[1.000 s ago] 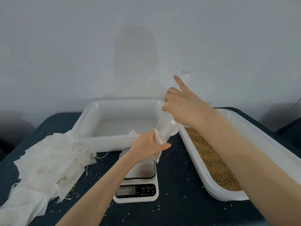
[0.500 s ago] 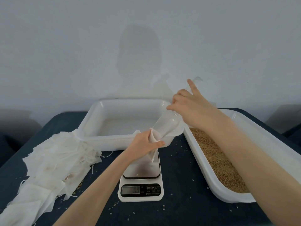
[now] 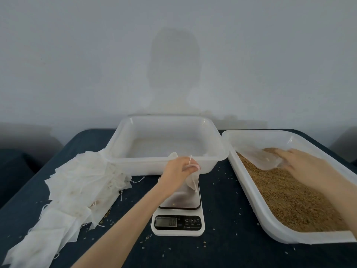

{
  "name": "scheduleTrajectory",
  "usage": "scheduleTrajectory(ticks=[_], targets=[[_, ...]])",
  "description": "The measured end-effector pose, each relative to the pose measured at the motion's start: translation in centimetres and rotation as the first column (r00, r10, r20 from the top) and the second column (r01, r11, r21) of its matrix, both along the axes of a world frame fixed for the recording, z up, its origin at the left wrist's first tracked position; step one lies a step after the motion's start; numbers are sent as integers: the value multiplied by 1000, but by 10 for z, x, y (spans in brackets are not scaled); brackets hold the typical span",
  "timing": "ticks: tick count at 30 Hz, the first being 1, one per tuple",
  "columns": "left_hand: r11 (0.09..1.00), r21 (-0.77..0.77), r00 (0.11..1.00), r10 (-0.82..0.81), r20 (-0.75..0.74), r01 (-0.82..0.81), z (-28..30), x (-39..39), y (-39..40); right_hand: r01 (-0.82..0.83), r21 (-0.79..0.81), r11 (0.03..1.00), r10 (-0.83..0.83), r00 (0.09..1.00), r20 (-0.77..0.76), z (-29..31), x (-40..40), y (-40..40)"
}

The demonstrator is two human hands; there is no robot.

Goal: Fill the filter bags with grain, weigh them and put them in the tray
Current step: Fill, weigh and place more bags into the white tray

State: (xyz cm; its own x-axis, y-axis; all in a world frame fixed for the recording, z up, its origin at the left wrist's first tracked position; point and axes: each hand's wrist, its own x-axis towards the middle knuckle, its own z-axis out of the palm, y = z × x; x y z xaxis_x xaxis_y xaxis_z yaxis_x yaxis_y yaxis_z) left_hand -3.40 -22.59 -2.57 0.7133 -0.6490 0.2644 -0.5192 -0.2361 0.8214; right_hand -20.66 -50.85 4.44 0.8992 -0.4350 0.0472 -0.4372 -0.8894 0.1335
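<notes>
White mesh filter bag (image 3: 192,180) hung above the white digital scale (image 3: 178,213).
My left hand (image 3: 178,174) pinched it; my right hand (image 3: 301,163) gripped a clear plastic scoop (image 3: 260,158) in the brown grain (image 3: 289,196).

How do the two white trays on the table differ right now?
The back tray holds no grain or bags that I can see; the right tray carries a bed of brown grain. The back tray sits square to the camera behind the scale; the right tray runs at an angle along the table's right side. The right hand reaches into the right tray only. Both are white plastic with rounded corners.
</notes>
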Motion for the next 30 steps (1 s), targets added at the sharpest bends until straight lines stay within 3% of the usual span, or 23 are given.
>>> scheduleTrajectory(ticks=[3, 7, 11, 18, 21, 24, 27, 30], targets=[[992, 116, 992, 38, 118, -51, -19, 5, 17, 66, 47, 997, -57, 984, -167, -15, -6, -5], [962, 250, 985, 76, 154, -114, -30, 11, 39, 140, 123, 983, -90, 935, -344, -30, 0, -6], [959, 276, 991, 20, 132, -56, -29, 9, 53, 185, 161, 969, -110, 915, -388, -40, 6, -3], [961, 276, 996, 7, 92, -32, -27, 14, 89, 161, 69, 985, -111, 879, -464, -39, 12, -2], [964, 262, 998, 28, 62, -43, -24, 15, 99, 112, -66, 992, -128, 924, -359, -22, 17, 5], [971, 220, 994, 85, 74, -99, -19, 15, 106, 83, -153, 985, -90, 995, -33, 1, 25, 34], [971, 173, 984, 149, 101, -165, -14, 17, 110, -44, -16, 999, 47, 978, 204, 17, 35, 86], [958, 169, 966, 204, 158, -230, -12, 18, 115, -269, 74, 960, 247, 943, 224, 16, 45, 143]])
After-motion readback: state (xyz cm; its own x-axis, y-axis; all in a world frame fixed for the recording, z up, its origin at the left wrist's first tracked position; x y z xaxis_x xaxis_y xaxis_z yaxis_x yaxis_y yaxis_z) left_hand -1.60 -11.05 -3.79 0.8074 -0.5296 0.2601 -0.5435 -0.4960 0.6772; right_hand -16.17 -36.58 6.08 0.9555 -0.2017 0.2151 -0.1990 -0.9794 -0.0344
